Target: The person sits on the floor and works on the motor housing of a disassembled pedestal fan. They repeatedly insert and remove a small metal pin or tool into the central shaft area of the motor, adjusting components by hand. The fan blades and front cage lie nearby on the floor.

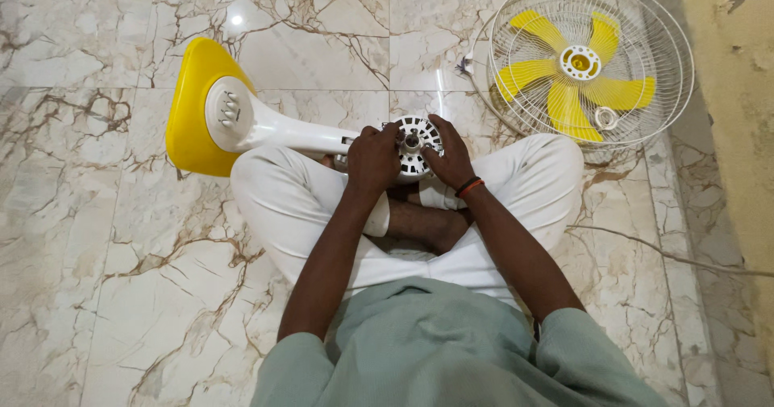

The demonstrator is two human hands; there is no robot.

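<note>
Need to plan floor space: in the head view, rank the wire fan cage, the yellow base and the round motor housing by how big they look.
1. Wire fan cage, with the yellow blades inside it: largest.
2. Yellow base: smaller, though it is seen at an angle.
3. Motor housing, between the left hand and right hand: smallest, partly covered.

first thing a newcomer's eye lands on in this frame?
Probably the yellow blades inside the white wire fan guard, lying flat on the marble floor at upper right. Next, the yellow base at upper left, its white stand laid across the seated person's lap. In the centre, the left hand and right hand both grip the round white motor head.
</note>
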